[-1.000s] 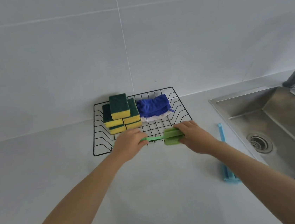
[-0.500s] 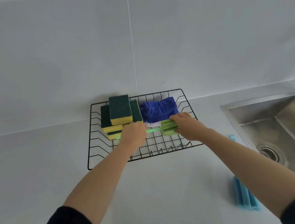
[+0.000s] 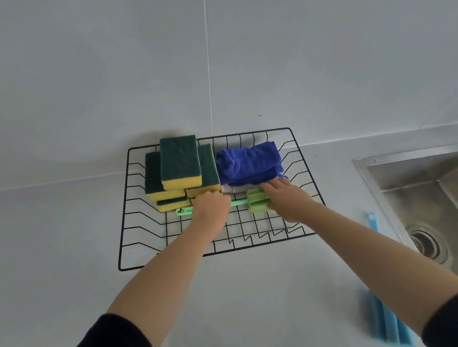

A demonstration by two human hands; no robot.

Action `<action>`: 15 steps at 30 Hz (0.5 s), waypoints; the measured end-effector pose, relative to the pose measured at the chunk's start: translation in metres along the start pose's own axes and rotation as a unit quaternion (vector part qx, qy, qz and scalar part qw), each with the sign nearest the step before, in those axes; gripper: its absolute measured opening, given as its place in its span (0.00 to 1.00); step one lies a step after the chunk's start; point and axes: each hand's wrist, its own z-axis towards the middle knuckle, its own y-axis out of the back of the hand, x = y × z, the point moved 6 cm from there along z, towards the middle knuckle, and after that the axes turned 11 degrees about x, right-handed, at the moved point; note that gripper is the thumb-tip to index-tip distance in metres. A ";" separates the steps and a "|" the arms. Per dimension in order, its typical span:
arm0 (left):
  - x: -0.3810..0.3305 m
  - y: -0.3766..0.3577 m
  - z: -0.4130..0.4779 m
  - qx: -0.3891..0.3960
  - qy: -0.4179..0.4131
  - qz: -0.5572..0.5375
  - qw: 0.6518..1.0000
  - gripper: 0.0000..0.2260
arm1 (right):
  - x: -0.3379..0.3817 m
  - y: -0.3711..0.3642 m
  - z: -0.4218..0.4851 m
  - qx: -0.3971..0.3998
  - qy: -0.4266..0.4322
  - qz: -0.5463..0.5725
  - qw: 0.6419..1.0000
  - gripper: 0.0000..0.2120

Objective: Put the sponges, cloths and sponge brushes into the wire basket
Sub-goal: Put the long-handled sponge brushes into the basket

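Both hands hold the green sponge brush inside the wire basket: left hand fingers clamped on the handle, right hand on the head. Careless release might topple the stacked sponges. The blue brush waits on the tabletop.

There was a single view, from a wide-angle camera worn on the person's head. It looked forward and down over the pale worktop toward the tiled wall, which filled the upper half of the frame. Both forearms reached away from the lens into the middle of the picture, so the wire basket sat at arm's reach, centred against the wall. The steel sink was cut off by the right edge. Straight lines bent near the borders. No second view shared the scene.
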 end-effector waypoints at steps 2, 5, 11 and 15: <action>-0.001 0.000 -0.001 -0.003 0.005 0.001 1.000 0.05 | 0.000 0.000 -0.001 -0.008 0.000 -0.008 1.000 0.28; 0.003 0.000 -0.002 -0.020 0.019 -0.022 0.999 0.07 | 0.001 0.002 -0.004 -0.028 0.003 -0.011 1.000 0.31; 0.015 0.015 -0.022 -0.104 0.000 -0.104 0.989 0.13 | 0.001 0.015 -0.026 -0.052 -0.019 0.060 0.997 0.30; 0.014 0.044 -0.056 -0.170 -0.075 -0.158 0.970 0.19 | 0.001 0.036 -0.066 -0.104 -0.028 0.093 0.990 0.32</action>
